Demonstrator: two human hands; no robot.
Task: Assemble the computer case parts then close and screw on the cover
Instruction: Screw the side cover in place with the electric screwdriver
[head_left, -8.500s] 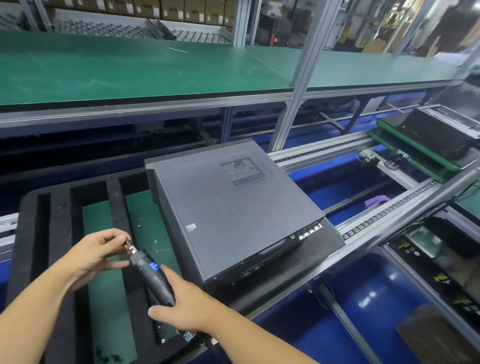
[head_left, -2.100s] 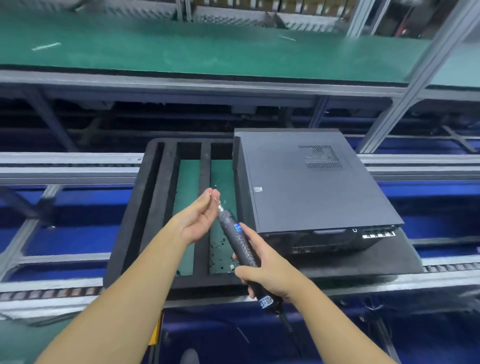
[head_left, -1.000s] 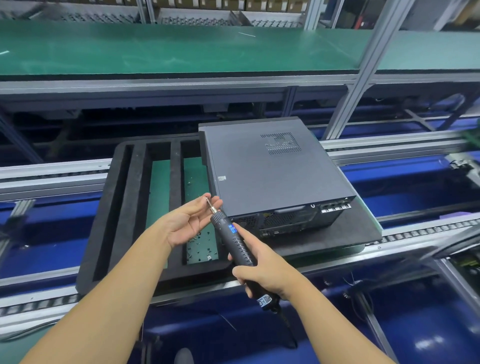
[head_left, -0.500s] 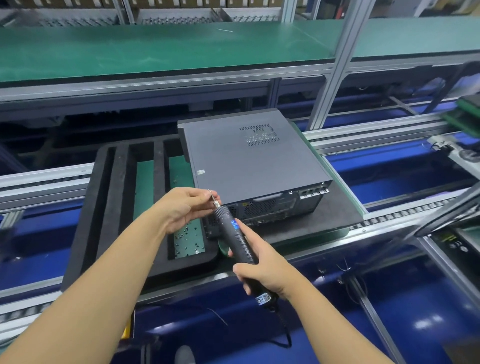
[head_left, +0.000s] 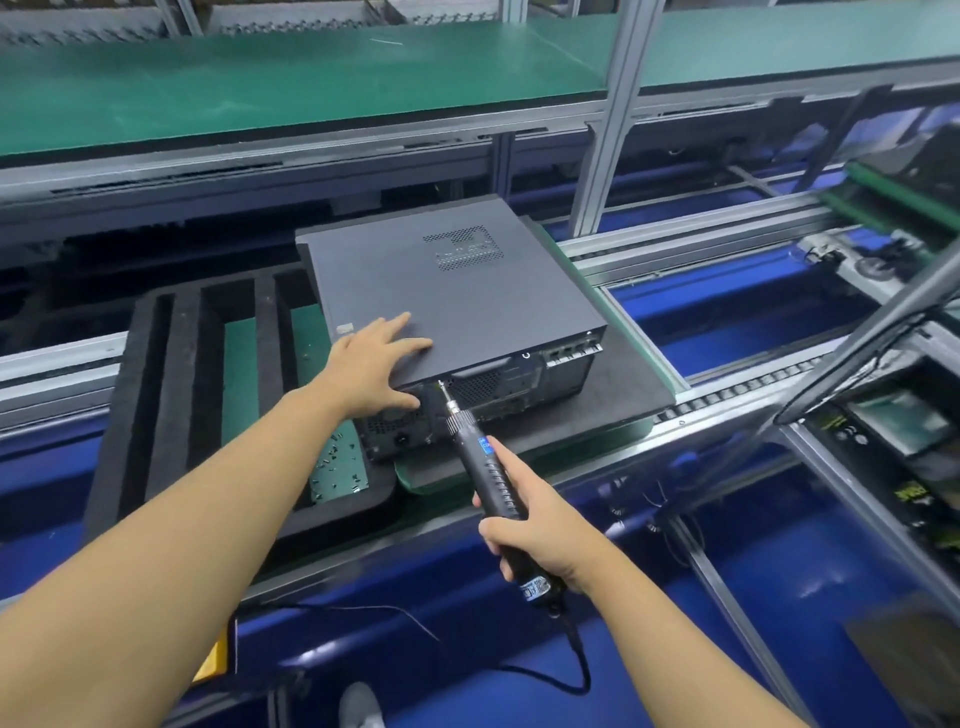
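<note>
A dark grey computer case (head_left: 457, 291) lies flat on a black foam pallet (head_left: 166, 395), its cover closed and its rear panel facing me. My left hand (head_left: 376, 364) rests spread on the near left corner of the cover, thumb over the rear edge. My right hand (head_left: 535, 540) grips a black electric screwdriver (head_left: 488, 473). Its bit tip (head_left: 441, 385) touches the rear panel just under the cover's edge. Whether a screw sits on the bit is too small to tell.
Several loose screws lie in a green-floored slot (head_left: 337, 462) of the foam pallet, left of the case. The pallet rides on conveyor rails (head_left: 727, 400). A green shelf (head_left: 311, 83) runs behind, with an upright post (head_left: 608, 130). The screwdriver cable (head_left: 576, 670) hangs below my right hand.
My left hand left the screwdriver tip and now lies flat on the case cover. The screwdriver moved forward until its bit met the rear panel.
</note>
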